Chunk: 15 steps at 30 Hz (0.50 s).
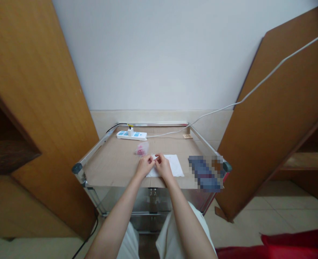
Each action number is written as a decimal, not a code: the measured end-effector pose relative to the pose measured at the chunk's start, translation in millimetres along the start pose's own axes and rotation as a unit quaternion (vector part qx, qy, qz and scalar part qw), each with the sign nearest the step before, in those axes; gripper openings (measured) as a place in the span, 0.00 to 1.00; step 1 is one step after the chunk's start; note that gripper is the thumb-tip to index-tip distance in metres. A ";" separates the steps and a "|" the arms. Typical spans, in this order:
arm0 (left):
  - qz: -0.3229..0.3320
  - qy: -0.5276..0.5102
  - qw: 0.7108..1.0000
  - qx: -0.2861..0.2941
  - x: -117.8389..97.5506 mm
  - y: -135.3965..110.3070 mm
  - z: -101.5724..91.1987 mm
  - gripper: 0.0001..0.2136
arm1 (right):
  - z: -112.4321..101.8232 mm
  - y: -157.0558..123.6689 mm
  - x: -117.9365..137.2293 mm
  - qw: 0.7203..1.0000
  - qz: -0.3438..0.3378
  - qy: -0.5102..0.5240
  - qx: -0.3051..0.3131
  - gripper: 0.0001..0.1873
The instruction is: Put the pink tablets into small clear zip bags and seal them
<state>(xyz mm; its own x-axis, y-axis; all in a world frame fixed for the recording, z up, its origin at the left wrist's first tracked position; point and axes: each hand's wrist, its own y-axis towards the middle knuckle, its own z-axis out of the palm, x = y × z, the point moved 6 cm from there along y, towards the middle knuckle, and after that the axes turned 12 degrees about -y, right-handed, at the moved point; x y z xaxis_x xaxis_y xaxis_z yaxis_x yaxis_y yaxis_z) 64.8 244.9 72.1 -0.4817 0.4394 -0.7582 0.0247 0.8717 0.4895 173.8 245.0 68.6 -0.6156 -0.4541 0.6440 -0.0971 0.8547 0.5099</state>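
Head view: white sheet (173,166) under hands (145,166)

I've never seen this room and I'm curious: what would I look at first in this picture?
You'd probably look first at the left hand and right hand, meeting at the middle of the cardboard-covered cart top over a white sheet of paper. Behind them lie a clear bag with something pink inside and a white power strip. Tall wooden panels rise on both sides.
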 end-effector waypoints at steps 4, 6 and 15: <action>0.001 0.014 1.000 -0.005 -0.9 0.0 -1.0 0.04 | -1.5 -0.7 3.9 1.000 -0.007 -0.017 -0.002 0.11; 0.004 0.019 1.000 -0.007 -0.8 0.0 -1.5 0.04 | -3.4 -0.8 6.9 0.999 -0.020 -0.031 -0.006 0.10; 0.024 0.025 0.999 -0.007 -7.6 -2.2 -1.8 0.04 | -7.6 0.5 4.4 0.995 -0.020 -0.093 -0.011 0.12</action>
<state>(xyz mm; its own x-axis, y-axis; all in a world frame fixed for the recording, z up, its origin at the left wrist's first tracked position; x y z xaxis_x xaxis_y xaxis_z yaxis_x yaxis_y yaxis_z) 66.8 239.3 77.6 -0.5235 0.4683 -0.7118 0.0360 0.8468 0.5306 176.9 241.5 76.0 -0.7464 -0.4309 0.5071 -0.1086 0.8307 0.5460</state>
